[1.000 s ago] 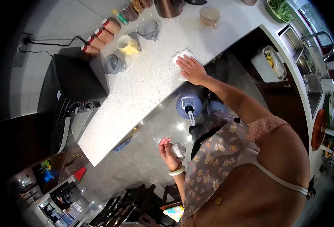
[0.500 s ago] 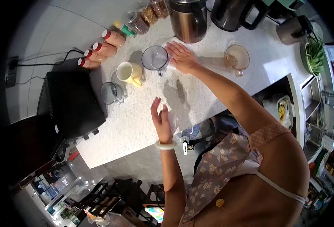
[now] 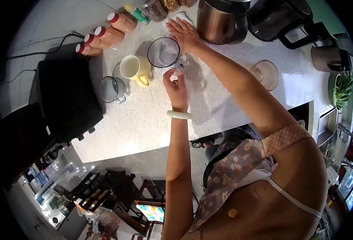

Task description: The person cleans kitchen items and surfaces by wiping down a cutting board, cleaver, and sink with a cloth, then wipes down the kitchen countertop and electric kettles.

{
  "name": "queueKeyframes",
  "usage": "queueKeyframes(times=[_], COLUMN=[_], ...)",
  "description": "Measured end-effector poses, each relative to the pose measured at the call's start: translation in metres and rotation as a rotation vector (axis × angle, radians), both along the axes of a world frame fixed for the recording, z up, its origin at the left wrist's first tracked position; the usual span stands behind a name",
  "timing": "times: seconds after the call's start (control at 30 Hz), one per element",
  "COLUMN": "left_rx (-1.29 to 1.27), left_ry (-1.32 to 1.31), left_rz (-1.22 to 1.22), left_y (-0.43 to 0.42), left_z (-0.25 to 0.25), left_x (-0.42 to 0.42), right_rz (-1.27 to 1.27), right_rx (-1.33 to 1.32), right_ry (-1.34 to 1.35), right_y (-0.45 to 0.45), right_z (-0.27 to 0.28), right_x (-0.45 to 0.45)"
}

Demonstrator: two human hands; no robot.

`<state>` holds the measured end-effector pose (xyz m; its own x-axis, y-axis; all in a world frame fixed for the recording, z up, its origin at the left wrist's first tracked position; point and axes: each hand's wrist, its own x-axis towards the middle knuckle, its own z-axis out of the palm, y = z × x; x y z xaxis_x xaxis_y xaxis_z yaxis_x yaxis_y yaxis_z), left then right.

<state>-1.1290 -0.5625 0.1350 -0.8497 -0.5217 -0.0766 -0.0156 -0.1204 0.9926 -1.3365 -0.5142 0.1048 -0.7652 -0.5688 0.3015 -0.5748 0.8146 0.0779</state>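
Note:
A clear glass mug with a dark rim (image 3: 163, 53) stands on the white countertop. My left hand (image 3: 176, 90), below a pale bangle, has its thumb and fingers curled closed at the mug's handle. My right hand (image 3: 185, 37) lies flat with fingers stretched out, pressing on a white cloth (image 3: 182, 17) just behind the mug. Left of this mug stand a pale yellow mug (image 3: 131, 67) and a second glass mug (image 3: 109, 89).
Several red-capped bottles (image 3: 122, 23) line the wall, near a black oven-like appliance (image 3: 66, 100). At the back are a copper-coloured jug (image 3: 220, 22) and a black kettle (image 3: 278, 20). A ribbed glass cup (image 3: 266, 75) sits right of my right arm.
My left hand has moved up to the glass mug's handle and its fingers have closed in. My right hand and the cloth have slid farther back. The view has shifted too.

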Motion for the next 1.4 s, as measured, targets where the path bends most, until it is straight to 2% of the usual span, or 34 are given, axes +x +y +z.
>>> queueKeyframes(times=[0.1,0.2,0.33,0.37,0.53,0.7,0.77,0.8,0.83,0.87,0.9,0.97,1.03,1.13,1.17,1.3,1.37,1.4], left_rx=[0.091,0.299,0.292,0.290,0.225,0.290,0.246,0.225,0.317,0.339,0.332,0.295,0.242,0.148,0.228,0.220,0.241,0.231], left_ry=[0.034,-0.022,-0.031,-0.066,-0.114,-0.171,-0.147,-0.137,-0.129,-0.151,-0.172,-0.199,-0.196,-0.173,-0.121,-0.106,-0.062,-0.074], left_rz=[0.073,0.069,0.154,0.160,0.178,0.192,0.228,0.241,0.223,0.225,0.230,0.250,0.285,0.333,0.322,0.274,0.246,0.235], left_y=[0.008,0.013,0.010,0.005,0.008,0.017,0.012,0.012,0.013,0.009,0.005,-0.001,-0.004,-0.006,-0.006,-0.008,-0.010,-0.012], left_z=[-0.001,0.013,0.001,-0.004,-0.034,-0.013,-0.024,-0.031,-0.015,-0.022,-0.030,-0.038,-0.043,-0.051,-0.053,-0.051,-0.052,-0.054], left_x=[-0.006,-0.004,0.010,0.018,0.075,0.145,0.162,0.173,0.183,0.192,0.200,0.220,0.230,0.240,0.244,0.245,0.245,0.245], right_rz=[0.048,0.136,0.255,0.232,0.364,0.420,0.430,0.436,0.435,0.430,0.395,0.061,-0.267,0.045,0.105,0.158,0.222,0.189], right_rx=[0.000,0.033,-0.032,0.031,0.014,0.012,-0.049,-0.108,-0.169,-0.230,-0.397,-1.001,-1.951,-2.080,-2.073,-2.178,-2.193,-2.203], right_ry=[-0.047,-0.086,-0.081,-0.099,-0.161,-0.204,-0.212,-0.309,-0.405,-0.500,-0.718,-1.419,-2.140,-2.254,-2.159,-2.108,-2.118,-2.081], right_y=[0.002,0.010,0.021,0.023,0.046,0.078,0.092,0.099,0.106,0.111,0.117,0.127,0.143,0.166,0.169,0.171,0.169,0.173], right_z=[0.001,0.009,0.003,0.007,0.010,0.015,0.010,0.007,0.001,0.001,0.001,0.035,0.069,0.063,0.060,0.066,0.107,0.105], right_x=[0.001,0.013,0.039,0.050,0.101,0.178,0.213,0.225,0.234,0.241,0.245,0.254,0.259,0.272,0.279,0.299,0.319,0.321])
